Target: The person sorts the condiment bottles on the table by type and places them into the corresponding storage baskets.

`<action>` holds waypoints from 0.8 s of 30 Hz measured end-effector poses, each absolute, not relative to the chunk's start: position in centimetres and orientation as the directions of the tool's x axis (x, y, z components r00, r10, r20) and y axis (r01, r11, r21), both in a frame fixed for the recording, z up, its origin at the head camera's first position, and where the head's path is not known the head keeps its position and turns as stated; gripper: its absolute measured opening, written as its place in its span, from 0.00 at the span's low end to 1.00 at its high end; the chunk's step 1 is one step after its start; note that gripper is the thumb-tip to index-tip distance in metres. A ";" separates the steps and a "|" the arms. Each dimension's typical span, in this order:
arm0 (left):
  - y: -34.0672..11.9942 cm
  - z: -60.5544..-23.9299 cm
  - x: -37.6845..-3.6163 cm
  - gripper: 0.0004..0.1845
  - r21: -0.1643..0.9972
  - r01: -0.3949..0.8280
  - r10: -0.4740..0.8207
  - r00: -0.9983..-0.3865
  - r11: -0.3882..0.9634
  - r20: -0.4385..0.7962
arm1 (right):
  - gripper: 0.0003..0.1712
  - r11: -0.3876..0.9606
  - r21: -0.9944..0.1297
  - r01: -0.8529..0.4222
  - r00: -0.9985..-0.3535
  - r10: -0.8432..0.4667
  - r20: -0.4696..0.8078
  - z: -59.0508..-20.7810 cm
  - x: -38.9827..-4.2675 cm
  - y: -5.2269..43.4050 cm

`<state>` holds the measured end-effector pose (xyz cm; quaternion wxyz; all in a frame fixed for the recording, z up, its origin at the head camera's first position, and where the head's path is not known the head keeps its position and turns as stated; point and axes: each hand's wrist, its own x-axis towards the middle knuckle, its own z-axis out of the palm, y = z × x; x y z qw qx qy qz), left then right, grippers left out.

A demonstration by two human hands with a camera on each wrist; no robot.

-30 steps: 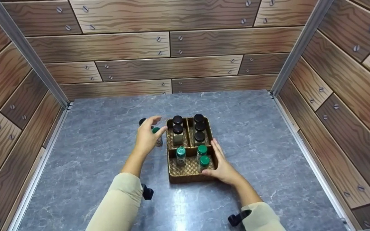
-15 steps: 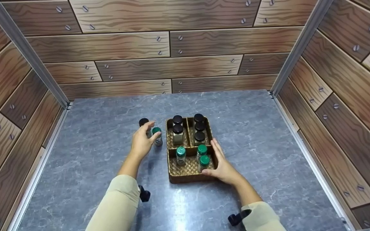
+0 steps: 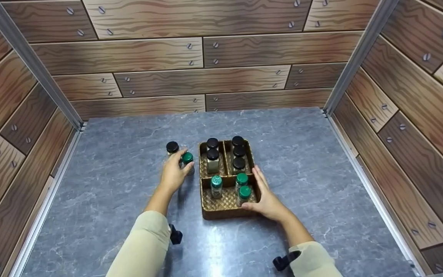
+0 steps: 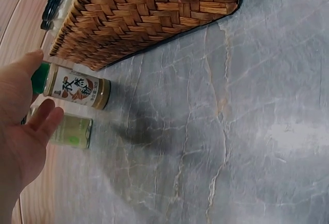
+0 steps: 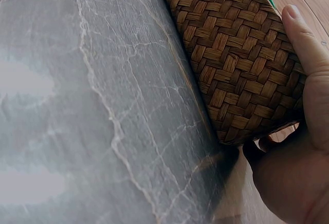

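Note:
My left hand (image 3: 173, 171) has thumb and fingers around the green cap of a spice jar (image 4: 77, 86), which stands upright on the table left of the basket. That jar has a printed label and brown contents. Just beyond it stands a black-capped jar (image 3: 172, 147) with pale green contents, partly behind my fingers. My right hand (image 3: 269, 204) holds the woven basket (image 3: 221, 215) at its near right corner, thumb over the rim and fingers along the outer side. In the right wrist view, the basket's woven wall (image 5: 236, 59) lies beside the thumb.
Black-capped jars (image 3: 213, 154) stand in the basket's two far compartments. The wide near compartment holds three green-capped jars, one at the left (image 3: 216, 186) and two at the right. Wood-patterned walls (image 3: 206, 54) enclose the grey marbled table (image 3: 121, 177) at the back and sides.
My left hand first drew back to the left from beside the basket, then came forward and closed around the green-capped jar. My right hand and the basket have stayed in place.

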<state>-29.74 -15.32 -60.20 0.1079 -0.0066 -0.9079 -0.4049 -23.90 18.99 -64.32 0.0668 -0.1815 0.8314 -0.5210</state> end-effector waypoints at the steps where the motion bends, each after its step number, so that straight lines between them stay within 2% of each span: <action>1: -15.3 -60.3 -29.8 0.29 0.738 0.099 -0.080 -0.976 0.668 0.204 | 0.76 0.391 -0.891 -0.231 -0.925 -0.371 0.077 -64.3 -23.9 19.0; 11: -15.2 -60.4 -29.7 0.25 0.736 0.085 -0.114 -0.970 0.672 0.216 | 0.76 0.398 -0.895 -0.203 -0.929 -0.367 0.048 -63.5 -23.6 18.7; 24: -15.0 -60.9 -29.6 0.22 0.724 0.119 -0.134 -0.950 0.679 0.282 | 0.75 0.387 -0.896 -0.217 -0.926 -0.372 0.063 -64.4 -23.8 19.0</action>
